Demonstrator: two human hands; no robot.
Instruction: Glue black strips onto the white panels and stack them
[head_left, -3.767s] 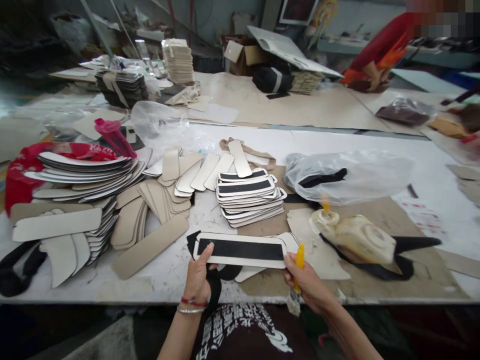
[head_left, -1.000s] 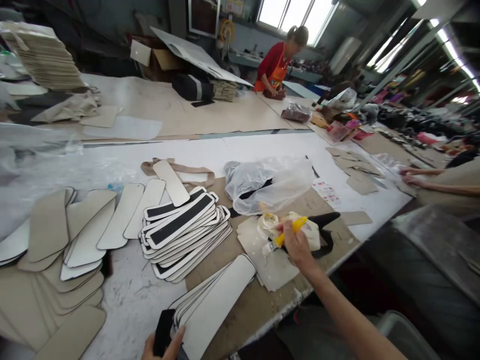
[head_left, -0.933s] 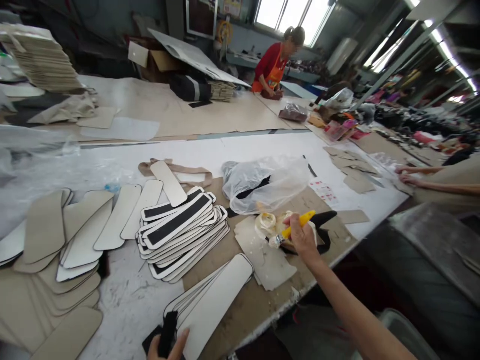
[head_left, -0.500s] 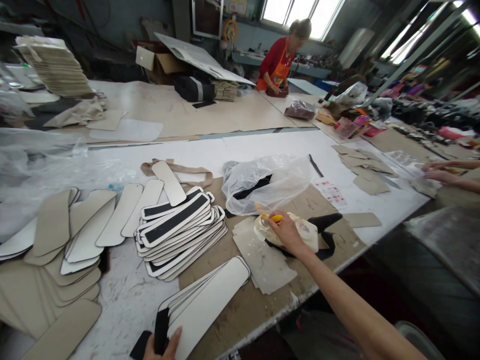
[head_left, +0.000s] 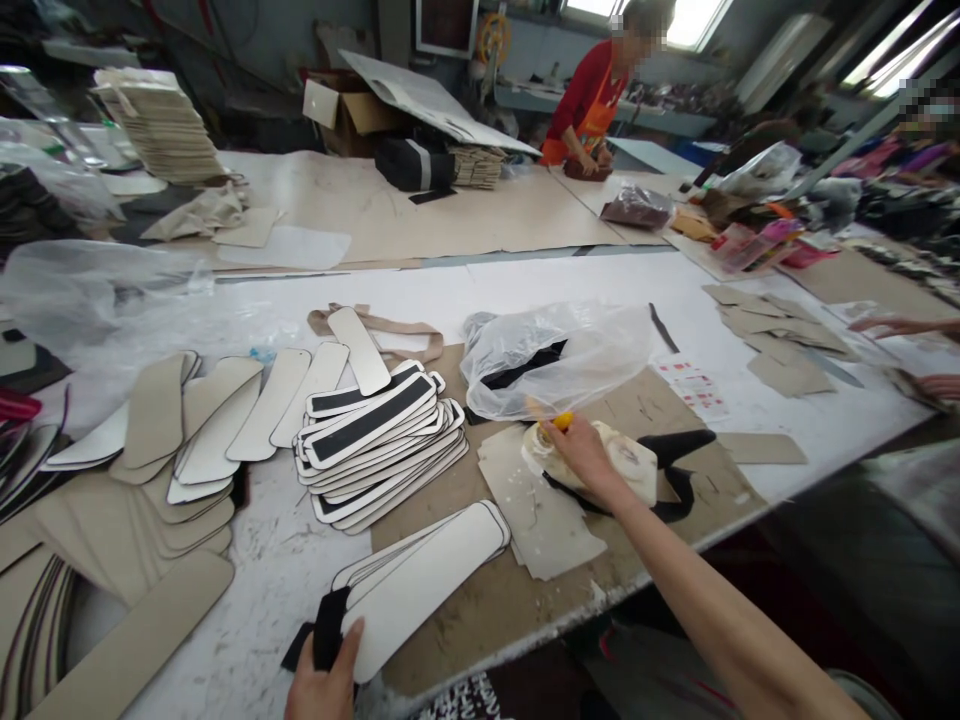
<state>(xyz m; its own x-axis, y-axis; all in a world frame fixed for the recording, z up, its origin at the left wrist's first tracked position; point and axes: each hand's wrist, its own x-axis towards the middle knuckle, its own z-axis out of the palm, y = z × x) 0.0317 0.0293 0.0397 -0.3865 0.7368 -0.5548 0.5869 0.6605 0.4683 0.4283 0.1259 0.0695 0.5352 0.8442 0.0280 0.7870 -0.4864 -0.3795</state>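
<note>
My left hand [head_left: 322, 682] is at the bottom, with a black strip [head_left: 330, 625] between thumb and fingers. Its thumb reaches the near end of a fanned stack of white rounded panels [head_left: 427, 580]. My right hand [head_left: 583, 458] is closed around a yellow-handled tool [head_left: 561, 421], whose working end I cannot make out. That hand is over a cream-coloured container [head_left: 634, 465] with a stained top. Pale sheets [head_left: 536, 510] spotted with white lie beside the container. Left of it rises a pile of white panels bearing black strips [head_left: 367, 430].
Loose beige panels [head_left: 150, 590] spread over the left of the table. A clear plastic bag [head_left: 592, 345] with black material inside lies behind the container, near black scissor-like handles [head_left: 679, 450]. Another person [head_left: 592, 95] works at the back; someone else's hands [head_left: 892, 326] show at the right edge.
The view has shifted, so the far table now appears further right and slightly higher. Both hands keep nearly the same places relative to the panels and the container.
</note>
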